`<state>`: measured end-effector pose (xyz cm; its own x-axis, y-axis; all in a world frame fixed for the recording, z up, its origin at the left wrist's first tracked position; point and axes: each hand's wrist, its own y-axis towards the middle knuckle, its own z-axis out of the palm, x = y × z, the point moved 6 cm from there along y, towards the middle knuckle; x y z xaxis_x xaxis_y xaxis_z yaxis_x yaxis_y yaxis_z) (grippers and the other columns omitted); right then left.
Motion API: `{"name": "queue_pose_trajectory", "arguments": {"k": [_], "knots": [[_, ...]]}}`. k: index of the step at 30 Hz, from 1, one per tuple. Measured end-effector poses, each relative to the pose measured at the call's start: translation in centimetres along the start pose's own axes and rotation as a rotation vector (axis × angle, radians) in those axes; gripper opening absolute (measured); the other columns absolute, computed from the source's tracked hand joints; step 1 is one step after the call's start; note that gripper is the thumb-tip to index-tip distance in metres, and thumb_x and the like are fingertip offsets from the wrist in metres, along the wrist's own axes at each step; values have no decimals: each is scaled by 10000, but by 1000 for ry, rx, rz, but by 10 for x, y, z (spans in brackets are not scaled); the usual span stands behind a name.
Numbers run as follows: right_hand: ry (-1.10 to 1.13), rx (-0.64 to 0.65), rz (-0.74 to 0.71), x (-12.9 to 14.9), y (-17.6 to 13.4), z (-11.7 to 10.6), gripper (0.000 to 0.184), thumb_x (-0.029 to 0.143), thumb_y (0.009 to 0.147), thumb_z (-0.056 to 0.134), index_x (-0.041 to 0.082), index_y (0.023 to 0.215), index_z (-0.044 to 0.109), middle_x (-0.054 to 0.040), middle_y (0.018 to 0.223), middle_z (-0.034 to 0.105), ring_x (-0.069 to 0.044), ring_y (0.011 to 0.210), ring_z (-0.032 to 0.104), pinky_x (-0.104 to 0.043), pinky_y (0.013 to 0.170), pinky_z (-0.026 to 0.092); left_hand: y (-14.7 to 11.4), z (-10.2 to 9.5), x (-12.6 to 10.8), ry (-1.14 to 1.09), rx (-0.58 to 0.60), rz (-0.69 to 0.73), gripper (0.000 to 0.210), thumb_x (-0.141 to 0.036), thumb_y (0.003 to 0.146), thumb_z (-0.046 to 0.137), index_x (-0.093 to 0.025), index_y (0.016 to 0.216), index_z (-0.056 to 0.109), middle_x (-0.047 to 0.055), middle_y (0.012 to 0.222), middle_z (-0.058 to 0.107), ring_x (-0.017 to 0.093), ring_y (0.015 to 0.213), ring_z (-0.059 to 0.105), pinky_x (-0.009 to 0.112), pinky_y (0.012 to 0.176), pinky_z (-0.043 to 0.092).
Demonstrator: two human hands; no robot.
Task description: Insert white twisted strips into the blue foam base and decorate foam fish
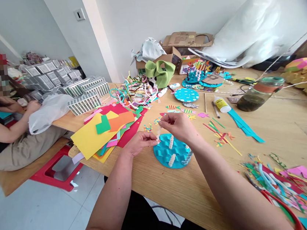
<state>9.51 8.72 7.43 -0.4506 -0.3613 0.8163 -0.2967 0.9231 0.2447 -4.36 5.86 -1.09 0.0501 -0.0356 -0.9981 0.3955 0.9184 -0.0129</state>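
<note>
A blue round craft base (163,162) lies on the table in front of me, with curled blue strips and several twisted white pipe cleaners (172,160) standing on it. Over its far left edge, one more twisted white pipe cleaner (158,133) is pinched upright between my hands. My left hand (142,142) is closed at its lower end, thumb and finger together. The upper end sits in the closed fingertips of my right hand (177,125). My right forearm covers part of the base's right edge.
Coloured foam sheets (89,137) lie to the left, beside small dots and fish cutouts (172,107). A glue bottle (222,104), a glass jar (260,93) and scraps with red-handled scissors (281,203) are on the right. Another person (1,117) sits at far left.
</note>
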Motion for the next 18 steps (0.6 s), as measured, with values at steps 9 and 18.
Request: {"name": "queue_pose_trajectory", "arguments": {"k": [9, 18], "knots": [[-137, 202, -23, 1, -3, 10, 74, 187, 664, 541, 153, 640, 602, 4, 567, 576, -101, 512, 496, -215, 473, 338, -8, -3, -9, 341, -20, 47, 146, -280, 671, 719, -152, 729, 677, 19, 750, 632, 119, 704, 559, 237, 667, 443], [-293, 314, -99, 5, -11, 24, 119, 123, 679, 527, 170, 672, 636, -25, 667, 669, -123, 575, 571, -219, 507, 369, -13, -1, -12, 608, -94, 115, 56, -228, 708, 646, -187, 694, 683, 6, 698, 649, 131, 670, 555, 228, 581, 404]]}}
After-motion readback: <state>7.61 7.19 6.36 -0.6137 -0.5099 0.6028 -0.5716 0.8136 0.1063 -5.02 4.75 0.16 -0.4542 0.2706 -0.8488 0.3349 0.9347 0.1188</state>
